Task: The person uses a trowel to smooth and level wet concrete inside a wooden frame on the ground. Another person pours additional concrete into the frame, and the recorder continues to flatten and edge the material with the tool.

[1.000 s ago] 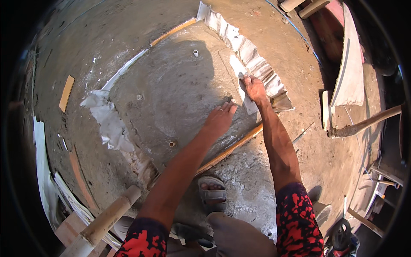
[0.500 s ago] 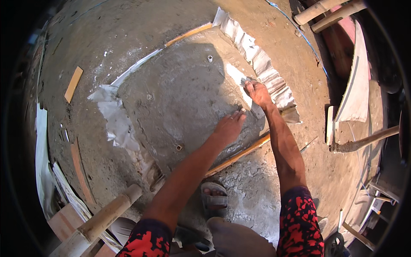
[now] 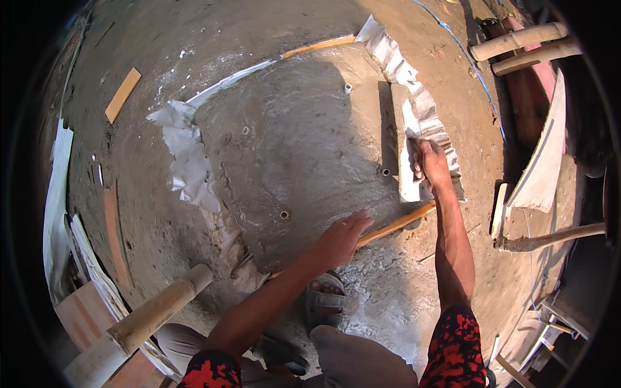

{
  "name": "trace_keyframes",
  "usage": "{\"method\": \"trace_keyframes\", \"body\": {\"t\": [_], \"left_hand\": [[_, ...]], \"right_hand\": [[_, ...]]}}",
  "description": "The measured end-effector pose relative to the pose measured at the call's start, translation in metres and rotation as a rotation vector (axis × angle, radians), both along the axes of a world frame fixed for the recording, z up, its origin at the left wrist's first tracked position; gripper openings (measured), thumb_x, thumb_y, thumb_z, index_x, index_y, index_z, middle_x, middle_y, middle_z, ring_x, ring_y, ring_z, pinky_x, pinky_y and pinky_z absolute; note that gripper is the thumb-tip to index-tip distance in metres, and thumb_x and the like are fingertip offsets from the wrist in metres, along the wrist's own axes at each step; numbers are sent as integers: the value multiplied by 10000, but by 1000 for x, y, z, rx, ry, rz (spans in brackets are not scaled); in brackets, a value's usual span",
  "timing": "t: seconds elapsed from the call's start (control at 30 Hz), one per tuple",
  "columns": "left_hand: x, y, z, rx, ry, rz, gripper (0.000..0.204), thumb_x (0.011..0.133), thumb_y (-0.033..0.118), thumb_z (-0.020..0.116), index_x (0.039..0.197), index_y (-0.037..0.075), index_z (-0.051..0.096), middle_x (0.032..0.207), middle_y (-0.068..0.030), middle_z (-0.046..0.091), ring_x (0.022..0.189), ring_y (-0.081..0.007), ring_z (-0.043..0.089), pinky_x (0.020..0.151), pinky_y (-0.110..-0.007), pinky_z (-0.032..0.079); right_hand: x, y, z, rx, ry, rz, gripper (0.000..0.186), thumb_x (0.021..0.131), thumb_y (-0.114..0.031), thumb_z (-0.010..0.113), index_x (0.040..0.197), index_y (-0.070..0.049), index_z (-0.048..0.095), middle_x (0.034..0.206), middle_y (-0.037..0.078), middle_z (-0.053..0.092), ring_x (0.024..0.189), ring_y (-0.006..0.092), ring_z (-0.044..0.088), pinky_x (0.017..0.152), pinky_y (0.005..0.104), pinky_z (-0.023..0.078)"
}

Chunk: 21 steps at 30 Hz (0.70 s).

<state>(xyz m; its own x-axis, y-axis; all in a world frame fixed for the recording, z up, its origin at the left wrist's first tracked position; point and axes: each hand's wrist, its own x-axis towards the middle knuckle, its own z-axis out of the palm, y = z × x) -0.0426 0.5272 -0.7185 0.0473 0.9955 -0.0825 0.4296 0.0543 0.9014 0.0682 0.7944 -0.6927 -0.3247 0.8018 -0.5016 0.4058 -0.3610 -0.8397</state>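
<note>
My right hand (image 3: 432, 163) is closed round the grip of a long, pale plastering float (image 3: 407, 116). The float is raised at the right side of a wet grey concrete slab (image 3: 297, 136), and its dark shadow falls beside it. My left hand (image 3: 346, 238) hovers over the slab's near edge, fingers stretched out and holding nothing. Just left of the float a short pipe stub (image 3: 386, 172) sticks up from the concrete. Other stubs stand at the far right (image 3: 348, 88), at the left (image 3: 246, 130) and nearer me (image 3: 284, 215).
Crumpled silvery sheeting (image 3: 187, 152) edges the slab left and right. Wooden strips (image 3: 398, 223) border its near and far sides. A bamboo pole (image 3: 162, 304) rises at lower left, with more bamboo (image 3: 521, 40) at upper right. My sandalled foot (image 3: 325, 299) is by the near edge.
My right hand has lifted the float off the concrete and moved it right, toward the sheeting. My left hand has drawn back from a pipe stub toward the near edge, its fingers straightening.
</note>
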Motion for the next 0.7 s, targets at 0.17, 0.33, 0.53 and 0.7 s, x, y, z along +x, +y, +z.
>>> {"method": "trace_keyframes", "body": {"t": [0.17, 0.33, 0.53, 0.7], "left_hand": [[-9, -109, 24, -223, -92, 117, 500, 819, -60, 441, 1310, 39, 446, 1413, -206, 407, 1299, -353, 415, 1082, -413, 333], [-24, -180, 41, -300, -97, 240, 442, 861, -18, 449, 1295, 61, 472, 1351, -181, 484, 1237, -341, 484, 1029, -396, 389], [-44, -205, 53, -309, -71, 595, 286, 903, 50, 497, 1179, 31, 567, 1146, -181, 617, 1057, -326, 601, 915, -384, 459], [-63, -191, 48, -174, -108, 732, 245, 917, 86, 521, 1144, 17, 585, 1047, -181, 639, 955, -338, 623, 853, -370, 477]], "right_hand": [[-62, -83, -8, -51, 78, 56, 336, 992, -372, 467, 1010, -37, 485, 699, 14, 476, 495, 91, 462, 380, 247, 399], [-106, -115, -72, 31, -25, -31, 379, 989, -374, 437, 954, -3, 509, 656, 39, 480, 477, 129, 487, 393, 281, 413], [-99, -114, -124, 463, -93, 218, 404, 981, -375, 448, 785, -29, 526, 594, 24, 488, 464, 117, 464, 416, 299, 382], [-144, -109, -129, 504, -159, 329, 448, 978, -398, 444, 813, 2, 560, 582, 50, 514, 472, 148, 502, 454, 339, 420]]}}
